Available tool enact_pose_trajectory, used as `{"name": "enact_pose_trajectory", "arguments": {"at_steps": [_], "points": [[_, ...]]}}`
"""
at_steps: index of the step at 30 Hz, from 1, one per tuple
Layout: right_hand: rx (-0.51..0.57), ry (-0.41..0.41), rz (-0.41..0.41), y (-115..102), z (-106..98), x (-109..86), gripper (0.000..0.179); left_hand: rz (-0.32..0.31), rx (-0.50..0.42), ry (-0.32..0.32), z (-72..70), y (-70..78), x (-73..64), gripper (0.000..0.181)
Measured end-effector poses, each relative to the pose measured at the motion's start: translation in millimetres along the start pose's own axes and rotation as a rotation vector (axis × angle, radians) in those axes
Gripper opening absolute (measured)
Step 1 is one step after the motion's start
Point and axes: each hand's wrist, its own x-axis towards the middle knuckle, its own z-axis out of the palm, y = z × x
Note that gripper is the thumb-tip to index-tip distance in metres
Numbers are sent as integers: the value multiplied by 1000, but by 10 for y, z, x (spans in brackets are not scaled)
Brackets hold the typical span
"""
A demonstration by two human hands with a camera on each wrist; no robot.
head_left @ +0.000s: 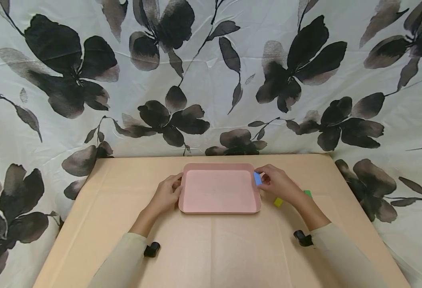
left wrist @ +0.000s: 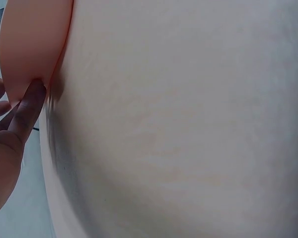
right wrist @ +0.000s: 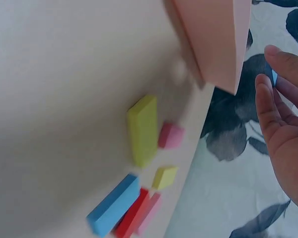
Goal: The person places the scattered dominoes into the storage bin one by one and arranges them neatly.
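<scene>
Where the tray (head_left: 218,192) lies: between hands, long axis sideways.
Right hand (head_left: 279,183): pinching blue block (head_left: 257,179) beside right end.
Left hand (head_left: 167,194): touching left end; whether gripping, cannot tell.

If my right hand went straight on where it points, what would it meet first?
Probably the right rim of the pink rectangular tray, just beyond the small blue block your right hand pinches, though height is unclear.

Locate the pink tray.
Head view: the pink tray is near centre, toward the far side of the table, between the left hand at its left end and the right hand pinching a blue block at its right.
</scene>
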Motion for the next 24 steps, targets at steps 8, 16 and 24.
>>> {"name": "enact_pose_trajectory", "arguments": {"at_steps": [8,16,24], "points": [[13,-61,-23,-222,75,304,51,-5,0,-5,9,-10,1,52],[4,-94,-44,-437,155,536,48,1,-7,-12,23,8,12,52],[-29,-115,-96,-610,383,746,46,-16,-9,-25,-9,38,12,52]]}}
